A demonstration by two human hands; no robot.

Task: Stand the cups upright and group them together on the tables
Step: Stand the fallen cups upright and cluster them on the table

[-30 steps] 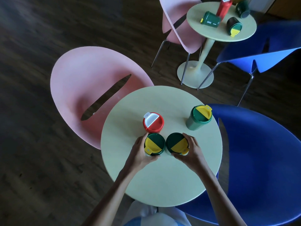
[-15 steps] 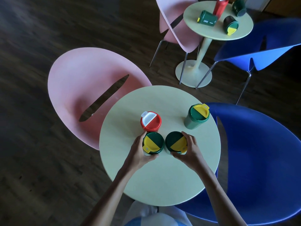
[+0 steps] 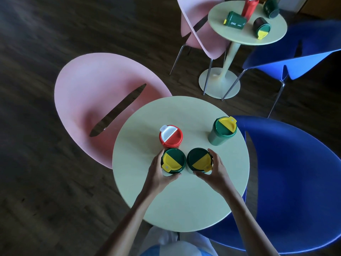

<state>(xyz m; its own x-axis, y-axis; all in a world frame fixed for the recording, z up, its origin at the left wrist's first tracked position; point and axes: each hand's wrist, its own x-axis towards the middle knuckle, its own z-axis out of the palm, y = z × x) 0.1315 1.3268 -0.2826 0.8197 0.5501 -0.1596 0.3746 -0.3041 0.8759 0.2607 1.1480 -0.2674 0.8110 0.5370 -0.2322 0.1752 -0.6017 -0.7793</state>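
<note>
Bare tabletop (image 3: 186, 202) near; red cup (image 3: 171, 136) just behind green cups (image 3: 173, 159).

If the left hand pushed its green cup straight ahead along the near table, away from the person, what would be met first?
Most likely the red cup. It stands directly beyond the green cup held by the left hand, touching or nearly touching it; the exact gap is unclear from above.

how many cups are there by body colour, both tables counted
Green cups: 6. Near table: one in the left hand, one in the right hand, one apart; far table: three lying down.
Red cups: 2, near and far.
Total: 8
</note>
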